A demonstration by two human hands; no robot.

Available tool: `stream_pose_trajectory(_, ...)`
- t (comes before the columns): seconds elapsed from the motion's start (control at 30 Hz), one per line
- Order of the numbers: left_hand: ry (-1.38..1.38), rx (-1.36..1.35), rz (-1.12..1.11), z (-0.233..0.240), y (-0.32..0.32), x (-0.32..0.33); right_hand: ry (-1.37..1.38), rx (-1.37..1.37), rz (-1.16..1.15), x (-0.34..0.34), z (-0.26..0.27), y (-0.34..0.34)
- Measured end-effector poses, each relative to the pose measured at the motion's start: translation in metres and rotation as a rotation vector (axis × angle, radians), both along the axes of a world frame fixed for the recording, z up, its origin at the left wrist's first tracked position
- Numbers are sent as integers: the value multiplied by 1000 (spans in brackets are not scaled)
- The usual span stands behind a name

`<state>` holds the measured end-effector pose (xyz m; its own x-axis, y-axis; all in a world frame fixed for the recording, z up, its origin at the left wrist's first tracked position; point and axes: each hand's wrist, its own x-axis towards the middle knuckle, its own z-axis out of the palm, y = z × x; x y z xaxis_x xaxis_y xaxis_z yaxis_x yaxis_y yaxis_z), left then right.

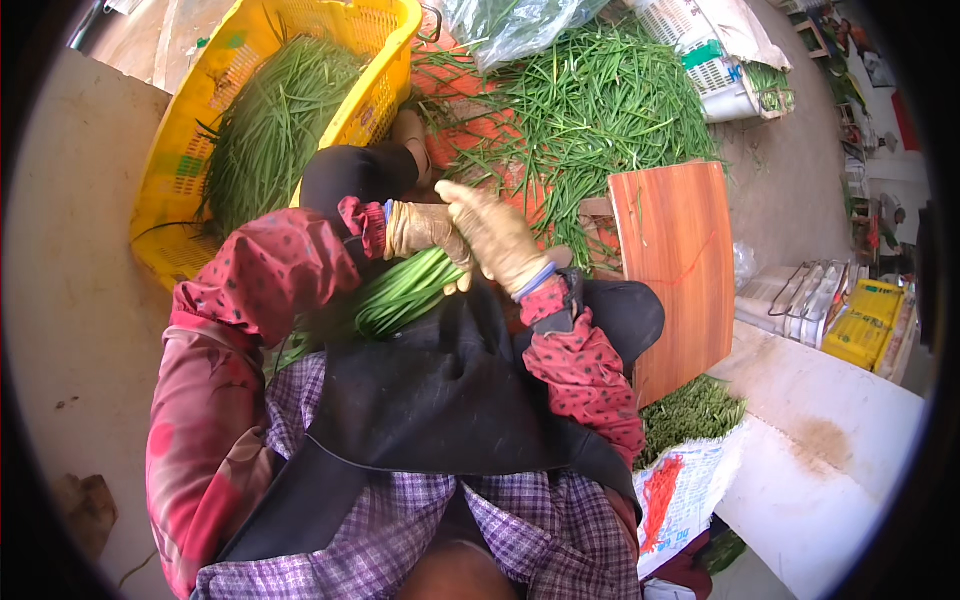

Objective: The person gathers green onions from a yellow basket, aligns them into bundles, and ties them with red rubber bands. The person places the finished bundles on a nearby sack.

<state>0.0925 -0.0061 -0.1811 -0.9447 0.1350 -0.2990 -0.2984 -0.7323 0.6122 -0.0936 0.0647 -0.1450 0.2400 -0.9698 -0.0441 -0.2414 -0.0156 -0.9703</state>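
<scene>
My left hand (431, 234), in a tan glove, grips a bunch of long green leaves (405, 292), which look like garlic chives. The bunch lies slantwise over the black apron (420, 405), its loose leaves trailing down towards my left elbow. My right hand (491, 229), gloved the same way, is stretched out flat against the front of the left hand, at the gripped end of the bunch. No object shows in the right hand; its palm side is hidden. Beyond both hands, a large heap of loose chives (600, 105) covers an orange-red mat (465, 124).
A yellow plastic crate (154, 217) of chives stands at my left. A wood-grain board (679, 277) is by my right knee. Behind it, a white woven sack (697, 480) holds bunches, with red ties (661, 499) on it. White baskets (705, 67) and clear plastic (517, 26) lie beyond.
</scene>
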Motion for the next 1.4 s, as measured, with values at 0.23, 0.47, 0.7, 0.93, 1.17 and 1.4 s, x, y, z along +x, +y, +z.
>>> stream_pose_trajectory(0.23,182,-385,391,130,-68,-47,-553,-213,-353,-8,2,-12)
stream_pose_trajectory(0.47,342,-1130,599,277,-143,-73,672,528,31,-29,-26,31)
stream_pose_trajectory(0.7,461,-1082,820,275,-77,-123,172,-689,-595,-86,91,7)
stream_pose_trajectory(0.93,360,-599,927,294,-16,-157,347,-617,-887,-51,153,-10)
stream_pose_trajectory(1.17,442,-370,992,262,-81,-141,-471,101,-166,-92,168,68)
stream_pose_trajectory(1.4,182,-337,822,179,-44,-110,-1085,196,-9,-110,129,133)
